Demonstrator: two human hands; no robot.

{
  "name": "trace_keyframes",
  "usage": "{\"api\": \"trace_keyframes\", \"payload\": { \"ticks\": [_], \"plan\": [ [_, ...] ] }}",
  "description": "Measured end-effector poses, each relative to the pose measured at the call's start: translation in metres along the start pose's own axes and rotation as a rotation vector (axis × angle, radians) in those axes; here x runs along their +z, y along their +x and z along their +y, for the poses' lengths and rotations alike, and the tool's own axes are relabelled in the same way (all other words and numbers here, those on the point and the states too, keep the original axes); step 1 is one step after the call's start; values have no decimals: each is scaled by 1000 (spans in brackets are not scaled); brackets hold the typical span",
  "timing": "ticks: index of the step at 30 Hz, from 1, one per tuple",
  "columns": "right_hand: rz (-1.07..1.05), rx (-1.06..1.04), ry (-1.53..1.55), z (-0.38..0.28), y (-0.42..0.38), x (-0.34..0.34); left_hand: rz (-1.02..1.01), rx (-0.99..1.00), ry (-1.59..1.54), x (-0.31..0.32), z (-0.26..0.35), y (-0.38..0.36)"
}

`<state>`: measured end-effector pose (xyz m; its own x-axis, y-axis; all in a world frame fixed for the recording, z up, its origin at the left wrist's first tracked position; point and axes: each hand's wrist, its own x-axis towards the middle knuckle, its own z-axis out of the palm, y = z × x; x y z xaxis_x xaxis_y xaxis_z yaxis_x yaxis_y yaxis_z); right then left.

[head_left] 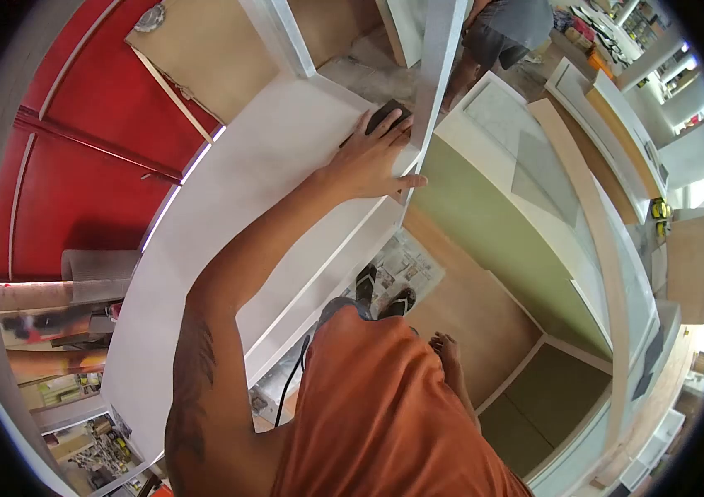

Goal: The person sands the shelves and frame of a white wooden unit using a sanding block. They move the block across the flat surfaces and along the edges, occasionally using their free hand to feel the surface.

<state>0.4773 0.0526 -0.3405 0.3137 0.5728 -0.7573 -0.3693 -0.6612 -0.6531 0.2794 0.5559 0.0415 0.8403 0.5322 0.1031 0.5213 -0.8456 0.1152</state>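
Observation:
My left hand (pixel 377 155) rests on a dark sanding block (pixel 388 118), fingers laid over it and thumb spread out to the right. The block lies on the broad white panel (pixel 227 190), near its upper right end. Just right of the hand, a pale upright strip (pixel 436 79) crosses the view, close to my thumb. My left arm stretches over the white panel from below. My right hand is outside the view.
Red panels (pixel 103 149) stand at the left. At right is a cabinet frame with a green inner side (pixel 501 224). Another person's shorts (pixel 508 31) show at the top. Sandals (pixel 397 304) and newspaper (pixel 412 261) lie below, near a bare foot (pixel 445 344).

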Motion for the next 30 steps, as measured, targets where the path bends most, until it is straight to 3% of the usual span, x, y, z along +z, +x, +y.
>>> {"api": "trace_keyframes", "payload": {
  "ticks": [2, 7, 9, 11, 13, 15, 18, 19, 21, 23, 24, 27, 29, 30],
  "plan": [
    [38, 256, 75, -18, 1, 8, -94, -17, -3, -5, -4, 0],
    [36, 187, 183, -27, 3, 9, 7, -309, 42, 8, -93, -5],
    [65, 178, 222, -31, -9, 10, 18, -322, 13, 12, -85, 8],
    [66, 117, 254, -25, -15, 8, 65, -182, -126, 21, -44, 16],
    [81, 130, 250, -9, -21, 5, -37, -103, 4, 10, 12, 12],
    [97, 171, 215, 0, -26, 2, -31, 7, -69, 6, -9, 9],
    [110, 218, 188, 5, -32, -3, 92, -226, -80, 22, -99, 5],
    [113, 217, 198, 6, -28, -4, 115, -278, -62, 15, -105, 3],
    [129, 225, 227, 5, -29, -5, 79, -294, 73, 18, -76, 7],
    [133, 232, 221, 6, -28, -5, 97, -73, -143, 27, -20, 12],
    [130, 237, 217, 7, -27, -5, -19, -102, 28, 14, 13, 7],
    [128, 219, 215, 6, -20, -6, -59, 12, -57, 1, -29, 1],
    [131, 180, 253, 0, -14, -8, -18, -281, -83, 6, -82, 4],
    [128, 161, 273, -6, -9, -8, 28, -317, -17, 8, -79, 5]
  ]
}}
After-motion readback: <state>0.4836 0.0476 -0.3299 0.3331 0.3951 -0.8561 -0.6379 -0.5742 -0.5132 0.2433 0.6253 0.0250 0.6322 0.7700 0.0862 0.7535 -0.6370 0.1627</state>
